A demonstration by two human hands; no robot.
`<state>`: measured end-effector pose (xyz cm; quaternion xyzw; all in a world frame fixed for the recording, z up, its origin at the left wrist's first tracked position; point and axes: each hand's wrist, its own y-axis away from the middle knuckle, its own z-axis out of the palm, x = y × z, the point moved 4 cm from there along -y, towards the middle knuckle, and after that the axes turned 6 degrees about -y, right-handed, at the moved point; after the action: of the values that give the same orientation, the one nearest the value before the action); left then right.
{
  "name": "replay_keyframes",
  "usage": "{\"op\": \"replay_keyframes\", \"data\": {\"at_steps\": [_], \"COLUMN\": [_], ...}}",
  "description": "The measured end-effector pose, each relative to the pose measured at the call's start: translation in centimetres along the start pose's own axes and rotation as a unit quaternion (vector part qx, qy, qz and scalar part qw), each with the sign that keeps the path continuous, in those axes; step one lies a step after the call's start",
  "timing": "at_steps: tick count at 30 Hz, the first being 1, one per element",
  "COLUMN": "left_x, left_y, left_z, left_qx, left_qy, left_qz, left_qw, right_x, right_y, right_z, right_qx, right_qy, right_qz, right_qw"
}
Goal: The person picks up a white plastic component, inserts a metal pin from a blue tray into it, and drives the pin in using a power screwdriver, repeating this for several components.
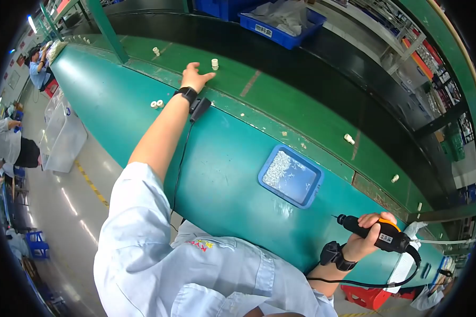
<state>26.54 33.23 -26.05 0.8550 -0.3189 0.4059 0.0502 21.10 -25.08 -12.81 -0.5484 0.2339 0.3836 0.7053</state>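
My left hand (195, 79) reaches out over the green belt with its fingers apart and nothing in it. Just beyond its fingertips stands a small white cylindrical part (214, 63), not visibly touched. At the lower right, my right hand (369, 235) is wrapped round a black and orange electric screwdriver (390, 236), whose thin bit points left over the table. Between the hands sits a blue tray (316, 191) with many small silvery pieces, likely screws, heaped in its left part. Two more white parts (157, 104) lie on the table left of my left forearm.
Other white parts (349, 139) are spaced along the green belt (301, 113). A blue bin (296, 37) with plastic bags stands beyond it. Green posts (106, 31) rise at the far left. A black cable (375, 286) trails from the screwdriver. Other people (39, 68) sit at left.
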Motion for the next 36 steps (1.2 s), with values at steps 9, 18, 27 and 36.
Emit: {"op": "replay_keyframes", "data": {"at_steps": [9, 18, 27, 36], "left_x": [1.6, 9.5, 13.9, 12.7], "left_y": [-4.2, 5.5, 35.6, 37.5], "left_z": [4.9, 2.4, 1.0, 2.9], "left_qx": [-0.125, -0.214, -0.643, -0.566], "left_qy": [0.219, 0.291, 0.24, 0.212], "left_qz": [-0.02, 0.097, 0.099, 0.191], "left_qw": [0.967, 0.927, 0.72, 0.774], "right_x": [2.7, 3.5, 1.5, 1.7], "right_y": [1.0, 0.7, -0.3, 0.5], "right_z": [0.2, -0.5, 2.5, 6.6], "right_qx": [-0.011, -0.034, -0.094, -0.092], "right_qy": [0.002, -0.037, -0.009, -0.031], "right_qz": [0.015, -0.015, 0.082, 0.089], "right_qw": [1.0, 0.999, 0.992, 0.991]}}
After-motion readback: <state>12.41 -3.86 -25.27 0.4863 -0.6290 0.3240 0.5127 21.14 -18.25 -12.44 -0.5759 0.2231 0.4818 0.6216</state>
